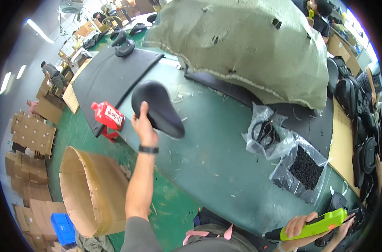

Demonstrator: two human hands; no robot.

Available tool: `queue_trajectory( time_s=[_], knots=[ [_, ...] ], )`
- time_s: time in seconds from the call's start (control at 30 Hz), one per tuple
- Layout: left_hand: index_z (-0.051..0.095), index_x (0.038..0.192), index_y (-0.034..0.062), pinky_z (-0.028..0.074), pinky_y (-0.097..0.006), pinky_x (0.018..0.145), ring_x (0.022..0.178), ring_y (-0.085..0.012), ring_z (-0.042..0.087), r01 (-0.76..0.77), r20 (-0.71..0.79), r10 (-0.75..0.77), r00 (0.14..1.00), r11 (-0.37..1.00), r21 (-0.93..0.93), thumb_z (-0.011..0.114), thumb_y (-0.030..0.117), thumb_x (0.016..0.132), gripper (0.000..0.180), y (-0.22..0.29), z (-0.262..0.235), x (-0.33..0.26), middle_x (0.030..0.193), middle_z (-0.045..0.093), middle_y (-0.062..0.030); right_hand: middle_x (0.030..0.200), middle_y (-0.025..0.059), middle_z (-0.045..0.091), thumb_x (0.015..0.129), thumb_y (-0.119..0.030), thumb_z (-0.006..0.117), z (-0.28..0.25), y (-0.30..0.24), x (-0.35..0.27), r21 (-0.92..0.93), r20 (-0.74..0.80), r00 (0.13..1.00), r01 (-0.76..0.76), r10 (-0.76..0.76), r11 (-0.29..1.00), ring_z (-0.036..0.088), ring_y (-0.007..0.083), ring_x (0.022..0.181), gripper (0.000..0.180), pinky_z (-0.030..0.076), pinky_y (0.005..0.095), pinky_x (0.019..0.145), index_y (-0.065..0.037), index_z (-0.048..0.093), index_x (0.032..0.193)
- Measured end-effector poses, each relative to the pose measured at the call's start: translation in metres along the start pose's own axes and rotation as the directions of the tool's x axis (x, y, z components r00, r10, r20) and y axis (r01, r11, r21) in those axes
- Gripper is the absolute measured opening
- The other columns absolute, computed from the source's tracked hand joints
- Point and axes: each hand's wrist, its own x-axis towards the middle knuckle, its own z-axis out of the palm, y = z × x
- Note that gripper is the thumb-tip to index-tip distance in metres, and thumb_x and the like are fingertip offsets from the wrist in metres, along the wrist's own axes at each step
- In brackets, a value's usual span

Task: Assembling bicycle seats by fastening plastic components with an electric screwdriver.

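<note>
A smooth black bicycle saddle (157, 107) is in my left hand (145, 126), thumb on top, just above the green table at its left edge. My right hand (298, 227) is wrapped round a long lime-green and black handheld tool (325, 225) at the lower right; its exact kind is unclear. Beside the tool's far end is another person's hand (343, 232), partly hidden. Black saddle parts (338, 201) lie near that end. A clear plastic bag of small black pieces (306, 168) rests on the table, and black-handled scissors (264, 133) lie on plastic next to it.
A large grey-green cloth sack (249, 50) covers the table's far side. A red bottle (108, 115) stands at the left edge by a black mat (111, 80) bearing another saddle (124, 47). A tall cardboard box (92, 191) is on the floor; saddles (354, 96) line the right.
</note>
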Motion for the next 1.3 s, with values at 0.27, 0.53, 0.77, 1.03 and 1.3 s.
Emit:
queue_trajectory(
  time_s=[0.27, 0.53, 0.77, 1.03, 1.3],
  knots=[
    [0.038, 0.139, 0.0059, 0.032, -0.037, 0.108, 0.133, -0.0255, 0.037, 0.027, 0.464, 0.082, 0.882, 0.974, -0.225, 0.053, 0.035, 0.096, 0.054, 0.004, 0.097, 0.153, 0.143, 0.041, -0.0131, 0.063, 0.0083, 0.051, 0.065, -0.093, 0.037, 0.011, 0.009, -0.006, 0.162, -0.151, 0.934, -0.299, 0.323, 0.941, 0.046, 0.0215, 0.05, 0.1, 0.038, 0.0318, 0.048, -0.006, 0.061, 0.11],
    [0.067, 0.089, 0.0073, 0.052, -0.037, 0.078, 0.089, -0.0254, 0.064, -0.727, 0.982, 0.186, -0.024, 0.671, -0.145, 0.07, 0.023, 0.08, 0.018, -0.051, 0.078, -0.234, 0.092, 0.068, -0.0075, 0.064, 0.0078, 0.05, 0.088, -0.073, 0.033, 0.006, 0.013, -0.009, 0.125, -0.247, 0.945, -0.188, 0.214, 0.974, 0.046, 0.0217, 0.048, 0.074, 0.043, 0.0392, 0.05, -0.005, 0.047, 0.114],
    [0.064, 0.083, 0.0074, 0.041, -0.036, 0.085, 0.096, -0.0234, 0.05, -0.928, 0.949, 0.178, -0.262, 0.224, -0.298, 0.066, 0.028, 0.077, 0.021, -0.119, 0.146, -0.343, 0.089, 0.057, -0.006, 0.092, 0.0128, 0.051, 0.093, -0.054, 0.049, -0.002, -0.012, -0.05, 0.28, -0.187, 0.982, 0.052, 0.001, 0.959, 0.054, 0.0248, 0.07, 0.069, 0.053, 0.0479, 0.069, -0.007, 0.029, 0.138],
    [0.062, 0.105, 0.0016, 0.044, -0.043, 0.088, 0.1, -0.0312, 0.055, -0.847, 0.92, 0.099, -0.379, 0.364, -0.388, 0.064, 0.027, 0.081, 0.035, -0.108, 0.158, -0.37, 0.105, 0.059, -0.0146, 0.083, 0.0147, 0.055, 0.084, -0.065, 0.055, -0.031, -0.048, -0.09, 0.257, -0.168, 0.977, 0.172, -0.131, 0.951, 0.057, 0.0293, 0.059, 0.079, 0.048, 0.0437, 0.056, -0.006, 0.035, 0.132],
    [0.058, 0.078, 0.0052, 0.047, -0.041, 0.07, 0.083, -0.0286, 0.054, -0.888, 0.904, 0.043, -0.426, 0.172, -0.427, 0.066, 0.02, 0.08, 0.017, -0.122, 0.177, -0.394, 0.084, 0.054, -0.0099, 0.085, 0.0172, 0.058, 0.081, -0.072, 0.051, -0.066, -0.074, -0.116, 0.278, -0.055, 0.986, 0.166, -0.157, 0.946, 0.06, 0.0305, 0.069, 0.085, 0.048, 0.0431, 0.062, -0.005, 0.041, 0.132]
  ],
)
